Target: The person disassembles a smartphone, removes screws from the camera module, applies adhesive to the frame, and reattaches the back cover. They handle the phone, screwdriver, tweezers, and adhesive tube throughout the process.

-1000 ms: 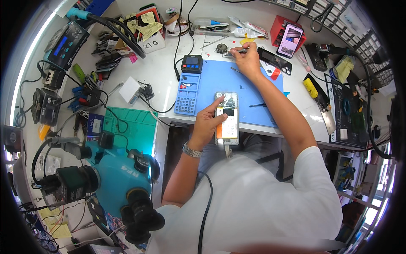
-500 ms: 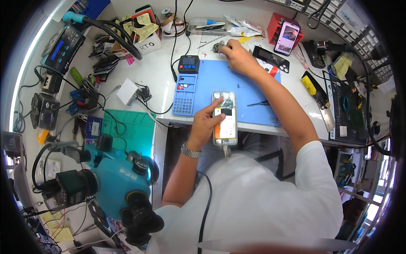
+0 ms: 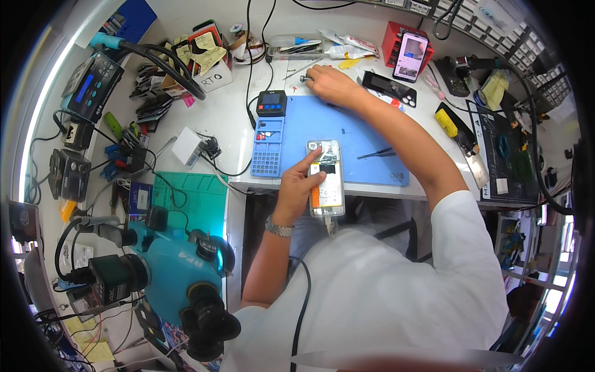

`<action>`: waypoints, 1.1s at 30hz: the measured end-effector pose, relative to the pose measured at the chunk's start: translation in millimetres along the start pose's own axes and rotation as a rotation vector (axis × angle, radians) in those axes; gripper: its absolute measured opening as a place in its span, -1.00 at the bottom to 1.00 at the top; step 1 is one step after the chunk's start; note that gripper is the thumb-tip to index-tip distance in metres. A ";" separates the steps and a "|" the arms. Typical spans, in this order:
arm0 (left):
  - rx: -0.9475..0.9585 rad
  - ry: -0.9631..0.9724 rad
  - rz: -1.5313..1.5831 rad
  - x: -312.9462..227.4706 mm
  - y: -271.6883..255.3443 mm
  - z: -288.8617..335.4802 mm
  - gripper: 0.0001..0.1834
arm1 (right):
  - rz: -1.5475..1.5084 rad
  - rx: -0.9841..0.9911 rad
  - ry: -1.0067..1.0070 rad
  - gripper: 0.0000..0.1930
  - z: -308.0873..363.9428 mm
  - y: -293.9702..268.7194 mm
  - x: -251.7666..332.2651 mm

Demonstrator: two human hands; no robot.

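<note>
My left hand is closed round an opened smartphone at the bench's front edge, thumb and fingers over its bared inside. The phone's back cover is off, showing a battery and inner parts, and a cable runs from its lower end. Far off, past the blue work mat, my right hand is closed with fingertips down at the white bench top. A small grey metallic-looking piece shows at those fingertips; its kind is hidden. Tweezers lie on the mat, right of the phone.
A small black device stands at the mat's upper left corner. Another phone leans on a red box, near a dark phone part. A teal microscope fills the lower left. Tubes lie at the back.
My right hand has shifted a little left and its fingers have turned downward; a dark grey clump seen by them before is mostly covered. The view has tilted slightly. My left hand keeps the smartphone.
</note>
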State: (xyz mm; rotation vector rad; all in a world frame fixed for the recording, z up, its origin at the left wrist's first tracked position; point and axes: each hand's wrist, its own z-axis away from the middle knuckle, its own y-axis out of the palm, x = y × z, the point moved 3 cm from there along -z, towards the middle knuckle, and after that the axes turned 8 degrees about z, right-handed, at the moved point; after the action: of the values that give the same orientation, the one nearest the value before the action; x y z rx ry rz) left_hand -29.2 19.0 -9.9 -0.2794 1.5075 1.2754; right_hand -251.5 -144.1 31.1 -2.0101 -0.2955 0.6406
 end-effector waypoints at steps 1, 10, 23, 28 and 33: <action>-0.003 -0.005 -0.001 -0.2 0.0 0.4 -0.29 | -0.011 -0.012 0.023 -0.85 -0.6 -5.3 1.1; 0.040 0.028 0.063 -1.5 -1.1 0.9 0.09 | -0.778 0.165 0.529 -0.94 56.0 -83.7 49.7; 0.039 0.007 0.020 -4.4 3.5 2.7 0.02 | -0.720 0.122 0.784 -0.80 113.5 -100.5 79.5; 0.036 0.016 0.017 -4.8 4.8 2.6 0.01 | -0.983 -0.315 0.916 -0.76 118.2 -107.9 74.3; 0.041 0.011 0.009 -4.9 4.4 2.3 0.01 | -1.049 -0.501 0.919 -0.47 123.3 -86.9 76.1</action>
State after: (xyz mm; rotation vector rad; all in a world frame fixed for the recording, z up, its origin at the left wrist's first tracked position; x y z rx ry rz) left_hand -29.2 20.5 -3.1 -0.2539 1.5440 1.2505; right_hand -251.5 24.8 33.7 -2.0035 -0.8862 -1.0663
